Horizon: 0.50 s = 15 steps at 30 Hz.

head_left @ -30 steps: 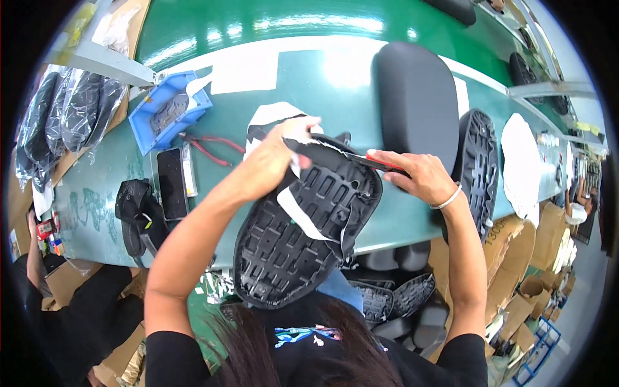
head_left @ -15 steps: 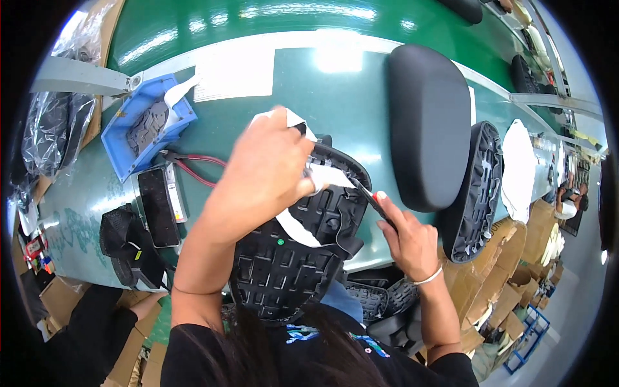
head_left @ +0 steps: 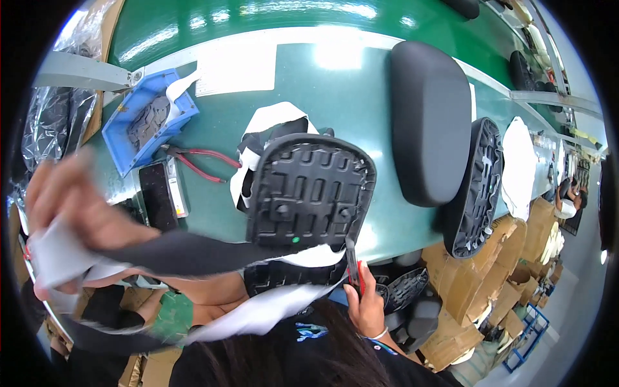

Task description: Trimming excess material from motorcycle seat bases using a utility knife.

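Observation:
Out at the far left, my left hand (head_left: 90, 213) is smeared by motion and closed on a long black-and-white fabric strip (head_left: 200, 253). The strip stretches across to the near edge of a ribbed black plastic seat panel (head_left: 316, 187). My right hand (head_left: 367, 313) grips a slim tool with red-and-black handles (head_left: 353, 267), its dark metal tip at the panel's near right corner, beside the strip. Whether its jaws are apart cannot be made out. White-and-black fabric (head_left: 274, 119) bunches at the panel's far left side. A second ribbed black panel (head_left: 293, 276) shows partly below the strip.
Red-handled pliers (head_left: 205, 153) lie left of the panel, near a blue bin (head_left: 119, 145) of grey pieces and a phone (head_left: 157, 193). A smooth black cushion (head_left: 429, 122) and another ribbed panel (head_left: 480, 187) are at right. Cardboard boxes (head_left: 461, 290) stand beyond the table's right end.
My left hand has swung far left from over the panel, drawing the strip out. My right hand and its tool have moved down and left. The panel has turned and shows more fully.

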{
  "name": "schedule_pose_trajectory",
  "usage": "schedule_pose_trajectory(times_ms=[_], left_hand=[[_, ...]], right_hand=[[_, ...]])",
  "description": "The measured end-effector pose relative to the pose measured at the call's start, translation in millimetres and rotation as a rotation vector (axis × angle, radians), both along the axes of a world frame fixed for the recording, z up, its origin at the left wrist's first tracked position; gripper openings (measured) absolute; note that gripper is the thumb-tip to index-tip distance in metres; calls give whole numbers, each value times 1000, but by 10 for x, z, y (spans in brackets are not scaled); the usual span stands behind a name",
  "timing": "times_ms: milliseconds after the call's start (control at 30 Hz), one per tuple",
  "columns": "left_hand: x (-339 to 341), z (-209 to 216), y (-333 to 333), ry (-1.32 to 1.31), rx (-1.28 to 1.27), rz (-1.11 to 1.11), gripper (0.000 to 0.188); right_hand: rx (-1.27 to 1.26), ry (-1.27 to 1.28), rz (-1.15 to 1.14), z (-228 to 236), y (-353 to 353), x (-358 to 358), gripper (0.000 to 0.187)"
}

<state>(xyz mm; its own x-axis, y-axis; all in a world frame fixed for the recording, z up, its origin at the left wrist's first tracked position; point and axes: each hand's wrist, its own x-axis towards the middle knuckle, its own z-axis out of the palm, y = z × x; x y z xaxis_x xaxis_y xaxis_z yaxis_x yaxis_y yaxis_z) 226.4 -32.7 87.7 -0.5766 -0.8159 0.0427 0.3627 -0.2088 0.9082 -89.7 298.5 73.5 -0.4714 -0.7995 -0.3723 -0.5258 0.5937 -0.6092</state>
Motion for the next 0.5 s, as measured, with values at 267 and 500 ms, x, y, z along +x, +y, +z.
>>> schedule_pose_trajectory(times_ms=[267, 500], left_hand=[[-1173, -685, 1129, -1222, -175, -164, 58], [-1794, -795, -16, -335, 701, 467, 43]], right_hand=[[-278, -131, -155, -534, -467, -416, 46], [-681, -447, -366, 3, -1994, -1480, 41]])
